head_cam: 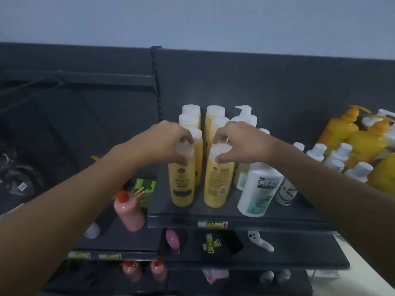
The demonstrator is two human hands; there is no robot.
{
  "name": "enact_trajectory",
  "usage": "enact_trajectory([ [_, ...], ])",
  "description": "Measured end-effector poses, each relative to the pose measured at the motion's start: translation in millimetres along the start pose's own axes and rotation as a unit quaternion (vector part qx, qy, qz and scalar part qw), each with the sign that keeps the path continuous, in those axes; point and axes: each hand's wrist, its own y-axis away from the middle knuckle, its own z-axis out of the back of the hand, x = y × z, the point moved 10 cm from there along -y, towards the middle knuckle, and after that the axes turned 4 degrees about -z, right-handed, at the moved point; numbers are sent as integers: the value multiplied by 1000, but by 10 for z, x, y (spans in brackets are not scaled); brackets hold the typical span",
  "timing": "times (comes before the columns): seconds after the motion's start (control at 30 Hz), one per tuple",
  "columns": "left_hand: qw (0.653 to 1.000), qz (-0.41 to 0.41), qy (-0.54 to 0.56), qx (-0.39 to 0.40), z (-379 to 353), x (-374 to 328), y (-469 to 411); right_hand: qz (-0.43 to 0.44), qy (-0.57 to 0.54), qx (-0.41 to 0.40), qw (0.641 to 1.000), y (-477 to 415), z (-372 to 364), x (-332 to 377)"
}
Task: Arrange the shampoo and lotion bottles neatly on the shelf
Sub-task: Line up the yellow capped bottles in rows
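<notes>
Two rows of yellow shampoo bottles with white caps stand on the dark top shelf [277,218]. My left hand [168,139] grips the cap of the front left yellow bottle [182,184]. My right hand [241,142] grips the cap of the front right yellow bottle [217,184]. Both bottles stand upright near the shelf's front edge. More yellow bottles [192,118] line up behind them. A white Clear shampoo bottle [259,189] stands just right of the front right one, under my right forearm.
White pump bottles [245,116] and small white-capped bottles [337,154] stand to the right, with orange pump bottles [344,129] at the far right. A pink bottle with a red cap [128,208] lies on the lower left shelf. A white controller [259,240] rests on the shelf below.
</notes>
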Motion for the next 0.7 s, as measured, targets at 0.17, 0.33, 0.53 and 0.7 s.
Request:
enact_trajectory([
  [0.17, 1000, -13, 10, -10, -18, 42, -47, -5, 22, 12, 1000, -34, -45, 46],
  [0.33, 999, -26, 20, -23, 27, 13, -47, 18, 23, 80, 996, 21, -52, 115],
  [0.53, 999, -26, 26, -20, 26, -4, -49, -85, 25, 23, 996, 82, 49, -71],
  [0.7, 999, -23, 23, -21, 52, -48, -21, -155, 46, -13, 987, 114, 46, -154],
])
